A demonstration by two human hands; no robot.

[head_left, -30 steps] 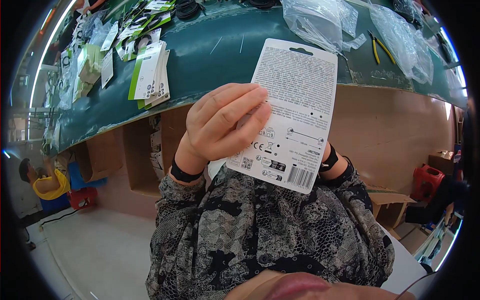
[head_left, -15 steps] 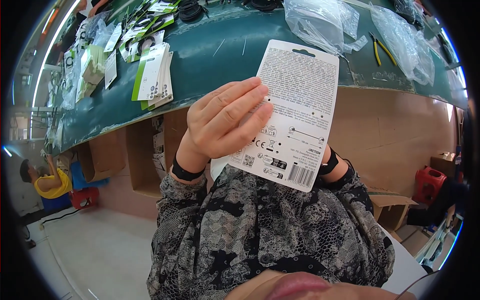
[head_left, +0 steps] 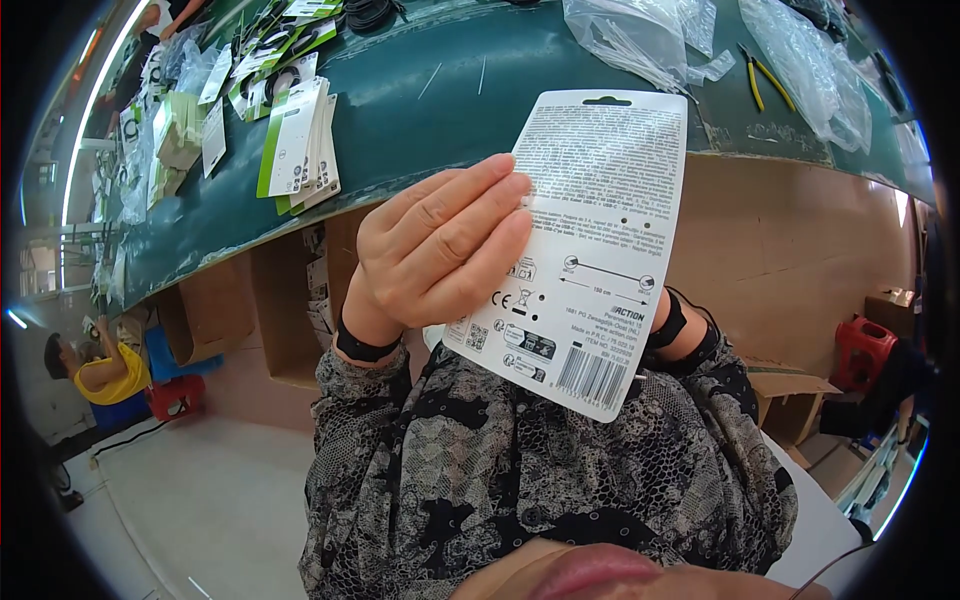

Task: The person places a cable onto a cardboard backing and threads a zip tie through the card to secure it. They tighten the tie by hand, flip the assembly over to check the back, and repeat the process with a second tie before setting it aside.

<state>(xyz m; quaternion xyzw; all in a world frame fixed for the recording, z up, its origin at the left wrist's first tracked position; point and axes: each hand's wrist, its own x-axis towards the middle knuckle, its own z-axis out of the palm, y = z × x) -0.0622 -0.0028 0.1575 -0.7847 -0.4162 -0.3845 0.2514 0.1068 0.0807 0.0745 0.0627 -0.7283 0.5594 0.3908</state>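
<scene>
A white cardboard packaging card [head_left: 600, 230] is held up in front of my body, tilted, its printed back facing me. It has a hanging slot at the top, a cable drawing and a barcode low down. My left hand [head_left: 430, 245] grips the card's left edge, fingers laid together over the printed side and the thumb out of sight. Behind the card lies my right hand; only its wrist with a black band [head_left: 672, 325] shows at the card's right edge, and its fingers are hidden.
On the green bench [head_left: 400, 130] lie a fanned stack of white-and-green cards [head_left: 300, 145], carded black cables [head_left: 270, 85], thin white ties [head_left: 482, 75], clear plastic bags [head_left: 640, 40] and yellow-handled pliers [head_left: 765, 80]. Cardboard boxes [head_left: 790, 390] and red stools [head_left: 860, 355] stand below. A person in yellow [head_left: 110, 375] sits far left.
The card's lower end has come slightly down toward me, and my left hand has shifted a little left with it. The bench things sit slightly higher in view.
</scene>
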